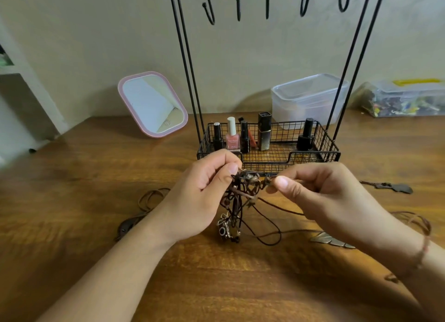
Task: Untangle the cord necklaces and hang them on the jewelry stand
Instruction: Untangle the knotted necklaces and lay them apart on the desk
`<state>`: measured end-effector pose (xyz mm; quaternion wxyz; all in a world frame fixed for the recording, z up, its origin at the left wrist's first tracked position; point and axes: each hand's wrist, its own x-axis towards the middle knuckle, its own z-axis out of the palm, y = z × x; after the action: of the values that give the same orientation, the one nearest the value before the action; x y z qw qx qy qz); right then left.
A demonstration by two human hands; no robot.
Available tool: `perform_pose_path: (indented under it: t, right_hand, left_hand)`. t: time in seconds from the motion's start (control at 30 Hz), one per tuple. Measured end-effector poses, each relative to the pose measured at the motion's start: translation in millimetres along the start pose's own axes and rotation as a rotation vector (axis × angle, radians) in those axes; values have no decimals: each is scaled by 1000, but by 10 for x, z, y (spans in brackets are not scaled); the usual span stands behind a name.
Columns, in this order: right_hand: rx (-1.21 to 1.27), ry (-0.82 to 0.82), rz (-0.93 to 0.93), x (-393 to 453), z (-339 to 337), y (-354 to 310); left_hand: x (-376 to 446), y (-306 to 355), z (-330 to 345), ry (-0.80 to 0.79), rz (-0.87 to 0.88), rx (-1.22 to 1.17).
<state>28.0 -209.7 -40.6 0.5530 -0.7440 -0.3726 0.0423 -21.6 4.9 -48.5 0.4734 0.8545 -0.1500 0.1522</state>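
Note:
A tangle of brown and black cord necklaces [243,189] with metal pendants hangs between my hands just above the wooden table [96,177]. My left hand [199,196] pinches the knot's left side between thumb and fingers. My right hand [320,191] pinches a small piece at the knot's right end. Loose cords trail down and to the right, past a metal leaf pendant [330,240] lying on the table. The black wire jewelry stand [267,153] rises right behind the hands, its hooks [305,1] bare at the top of the view.
The stand's basket holds several nail polish bottles [232,135]. A pink mirror [153,103] leans at the back left, a clear plastic box [309,100] and a bag of small items [399,100] at the back right. Separate necklaces lie left [144,206] and right [392,188].

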Motion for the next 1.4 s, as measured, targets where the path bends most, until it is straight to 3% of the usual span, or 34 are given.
perform_pose_path:
  t: [0.2, 0.53, 0.77, 1.03, 1.4]
  right_hand:
    - [-133, 59, -121, -19, -43, 41]
    - [170, -35, -38, -26, -49, 17]
    - [-111, 109, -43, -25, -74, 5]
    - [101, 137, -95, -31, 5, 15]
    - [287, -28, 47, -16, -8, 62]
  left_hand:
    - [-11, 1, -12, -2, -83, -68]
    - [-32, 47, -50, -72, -65, -154]
    - [-22, 49, -35, -73, -10, -151]
    - [-22, 10, -32, -35, -25, -102]
    - [-40, 80, -42, 7, -39, -85]
